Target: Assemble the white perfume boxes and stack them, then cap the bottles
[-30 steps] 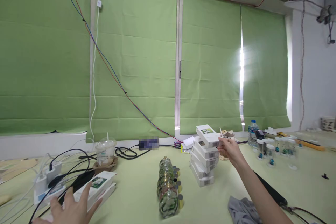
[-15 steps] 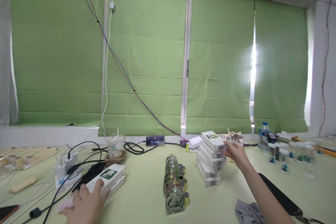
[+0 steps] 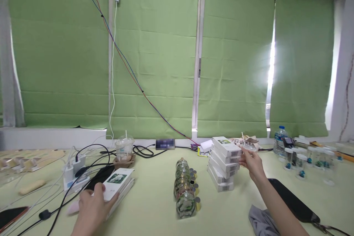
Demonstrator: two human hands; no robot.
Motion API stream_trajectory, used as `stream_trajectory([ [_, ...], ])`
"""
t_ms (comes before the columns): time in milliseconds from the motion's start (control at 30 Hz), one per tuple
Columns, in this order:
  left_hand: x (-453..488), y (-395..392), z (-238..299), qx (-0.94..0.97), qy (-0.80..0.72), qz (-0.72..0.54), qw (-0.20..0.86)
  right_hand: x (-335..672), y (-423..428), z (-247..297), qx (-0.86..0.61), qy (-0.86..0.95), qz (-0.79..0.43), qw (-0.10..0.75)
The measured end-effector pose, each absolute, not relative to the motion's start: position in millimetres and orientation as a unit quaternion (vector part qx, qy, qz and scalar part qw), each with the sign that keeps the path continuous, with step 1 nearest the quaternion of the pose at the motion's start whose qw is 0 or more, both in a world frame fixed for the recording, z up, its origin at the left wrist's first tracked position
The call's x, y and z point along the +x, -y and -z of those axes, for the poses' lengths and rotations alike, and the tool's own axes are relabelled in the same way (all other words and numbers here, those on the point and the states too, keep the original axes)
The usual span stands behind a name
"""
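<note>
Already a stack of white boxes (image 3: 221, 177) stands on the table (image 3: 155, 206), our right hand (image 3: 251, 162) curling its fingers on the top box (image 3: 226, 146), while our left hand (image 3: 92, 206) clasps the upper of 2 boxes (image 3: 117, 179) lying unstacked, well apart to the left.

Two bare hands: left grip (image 3: 92, 206), right grip (image 3: 250, 163); forearms uncovered down to frame edge, slender

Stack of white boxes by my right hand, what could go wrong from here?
The stack of white boxes sits staggered; a nudge from the right hand at the top box could tip it toward the row of glass bottles.
The left hand grips a flat white box beside loose cables, which might snag.
</note>
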State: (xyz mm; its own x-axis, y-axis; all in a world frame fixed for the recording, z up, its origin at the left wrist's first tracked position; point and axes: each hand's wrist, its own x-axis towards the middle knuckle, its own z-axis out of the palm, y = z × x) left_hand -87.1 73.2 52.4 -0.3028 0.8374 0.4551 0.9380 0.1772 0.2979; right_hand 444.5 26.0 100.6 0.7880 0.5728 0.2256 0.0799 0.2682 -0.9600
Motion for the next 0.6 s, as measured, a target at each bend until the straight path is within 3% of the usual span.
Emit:
stream_trajectory([
  [167,-80,-65,-62,-0.556,0.762,0.321,0.086,403,0,-60,-0.625,0.357,-0.032,0.694],
  [267,-69,-59,-69,-0.574,0.725,0.372,0.072,372,0,-35,-0.630,0.646,0.007,0.431],
  [367,-53,-53,-72,-0.610,0.692,0.385,0.038,350,-16,-23,-0.663,0.718,0.009,0.214],
  [600,-11,-42,-65,-0.653,0.643,0.398,-0.032,322,-58,-22,-0.735,0.669,0.027,0.101],
])
